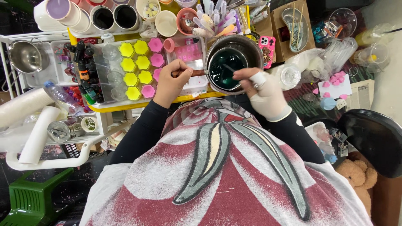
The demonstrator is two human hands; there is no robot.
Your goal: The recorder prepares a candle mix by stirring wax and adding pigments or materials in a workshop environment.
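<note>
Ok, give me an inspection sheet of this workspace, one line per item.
Surface: yellow tray edge showing, crowded with craft supplies.
Job's things: metal pot of dark green liquid; stir stick dipped in it; brown pot handle.
Clutter: yellow and pink flower moulds, small dye bottles, cups, droppers, pink phone, paper rolls.
Hands: left hand bare, grips the pot handle; right hand, gloved, holds the stir stick.
Cables: nothing seen.
Surroundings: white trolley rail, green stool, teddy bear, black chair.
</note>
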